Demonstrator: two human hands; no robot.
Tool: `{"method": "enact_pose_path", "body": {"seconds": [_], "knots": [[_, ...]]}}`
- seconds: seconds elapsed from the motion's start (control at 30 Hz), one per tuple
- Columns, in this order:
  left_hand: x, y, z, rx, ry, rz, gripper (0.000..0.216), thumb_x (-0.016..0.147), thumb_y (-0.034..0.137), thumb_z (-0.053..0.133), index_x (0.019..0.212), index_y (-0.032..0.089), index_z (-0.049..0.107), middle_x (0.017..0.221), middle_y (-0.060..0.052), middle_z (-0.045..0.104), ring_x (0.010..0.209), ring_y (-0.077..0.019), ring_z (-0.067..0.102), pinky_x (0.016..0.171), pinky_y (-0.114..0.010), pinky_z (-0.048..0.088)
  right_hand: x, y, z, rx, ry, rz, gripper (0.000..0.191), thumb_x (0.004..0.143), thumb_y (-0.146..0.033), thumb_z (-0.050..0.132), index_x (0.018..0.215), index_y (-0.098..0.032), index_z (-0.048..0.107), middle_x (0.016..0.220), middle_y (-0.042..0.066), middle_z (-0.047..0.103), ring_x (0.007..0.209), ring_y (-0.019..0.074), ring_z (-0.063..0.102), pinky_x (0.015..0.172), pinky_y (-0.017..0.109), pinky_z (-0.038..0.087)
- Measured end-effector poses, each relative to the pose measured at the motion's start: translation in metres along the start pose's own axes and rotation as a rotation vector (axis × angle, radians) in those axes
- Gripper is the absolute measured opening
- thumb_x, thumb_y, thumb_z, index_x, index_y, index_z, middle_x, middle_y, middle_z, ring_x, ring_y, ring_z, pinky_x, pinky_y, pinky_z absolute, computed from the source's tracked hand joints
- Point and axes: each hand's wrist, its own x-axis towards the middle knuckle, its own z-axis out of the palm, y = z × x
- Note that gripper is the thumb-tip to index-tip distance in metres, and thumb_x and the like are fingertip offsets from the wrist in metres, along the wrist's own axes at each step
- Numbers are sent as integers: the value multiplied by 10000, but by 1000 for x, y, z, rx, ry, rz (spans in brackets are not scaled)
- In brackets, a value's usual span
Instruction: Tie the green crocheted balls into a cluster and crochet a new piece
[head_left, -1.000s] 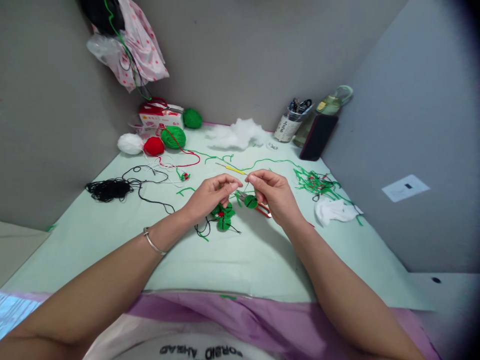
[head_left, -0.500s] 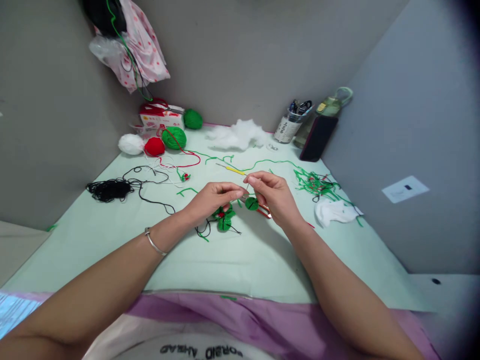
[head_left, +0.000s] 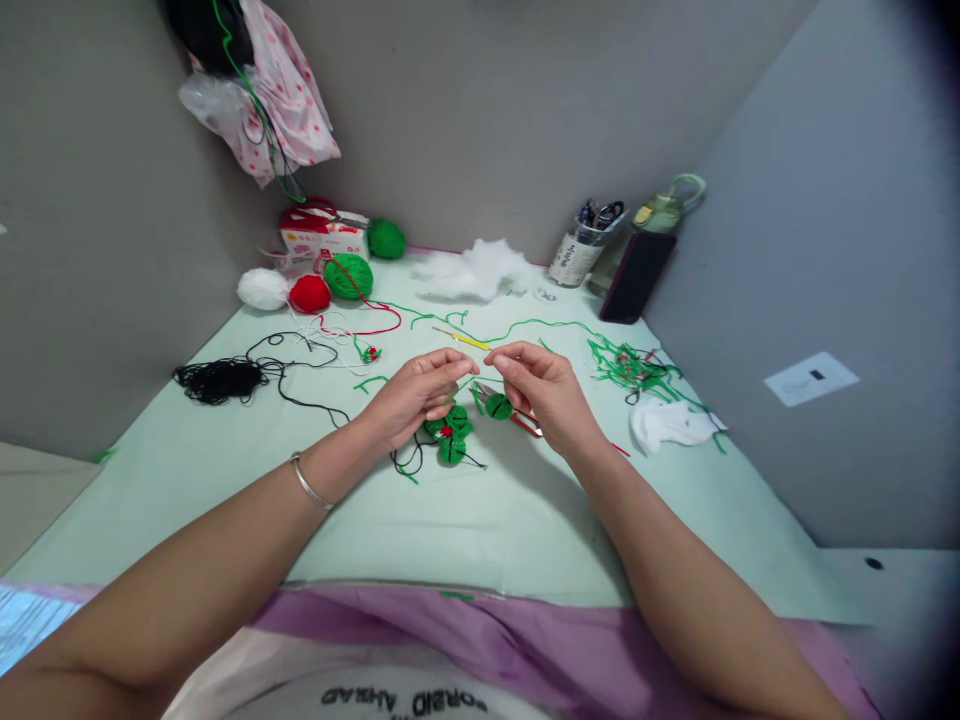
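My left hand [head_left: 424, 392] is closed in a pinch; what lies between its fingertips is too fine to make out. Facing it across a small gap, my right hand [head_left: 538, 385] pinches too, with a small round green crocheted piece [head_left: 499, 405] bearing a dark line held at its lower fingers. Behind that piece lie scissors [head_left: 527, 425] with red handles, partly covered by my right hand. Below my left fingers rests a green crocheted cluster [head_left: 450, 448] with a red and white centre and black thread ends. A yellow-handled crochet hook [head_left: 470, 341] lies just beyond my hands.
Black yarn [head_left: 221, 380] lies at left, near white [head_left: 262, 288], red [head_left: 309, 294] and green yarn balls [head_left: 349, 276]. White stuffing [head_left: 480, 270] sits at the back. At right are a pen cup [head_left: 576, 255], a phone [head_left: 637, 278], a bottle [head_left: 658, 212] and green yarn scraps [head_left: 634, 368].
My hands have drawn apart at the fingertips, the left fingers shifting left. The small green piece has moved slightly left with my right hand, and more of the cluster shows.
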Motion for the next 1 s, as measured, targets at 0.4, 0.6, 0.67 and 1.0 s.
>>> {"method": "enact_pose_path", "body": {"seconds": [0.4, 0.6, 0.67, 1.0], "knots": [[0, 0, -3, -14, -24, 5, 179, 884, 315, 681, 897, 138, 662, 545, 106, 202, 464, -57, 118, 397, -131, 215, 2, 2, -3, 66, 36, -54, 246, 837, -405, 727, 840, -161, 696, 489, -76, 405, 447, 61, 300, 438, 221, 196], [0, 1, -2, 0, -1, 8, 187, 862, 331, 700, 878, 151, 653, 539, 111, 193, 462, -60, 115, 396, -135, 208, 1, 1, -1, 44, 15, -48, 248, 834, -400, 725, 833, -155, 690, 477, -86, 363, 440, 53, 272, 433, 212, 180], [0, 1, -1, 28, 12, 19, 190, 868, 339, 689, 881, 154, 650, 546, 110, 190, 468, -63, 120, 402, -141, 210, 1, 1, 0, 21, 6, -37, 257, 832, -414, 724, 828, -160, 687, 477, -89, 351, 432, 52, 262, 424, 211, 179], [-4, -8, 6, 446, -10, 115, 236, 864, 412, 627, 856, 181, 674, 613, 47, 422, 496, -74, 304, 462, -211, 241, 0, -1, 2, -104, -23, -17, 304, 800, -433, 738, 918, -153, 744, 484, -90, 351, 436, 55, 254, 415, 225, 200]]}}
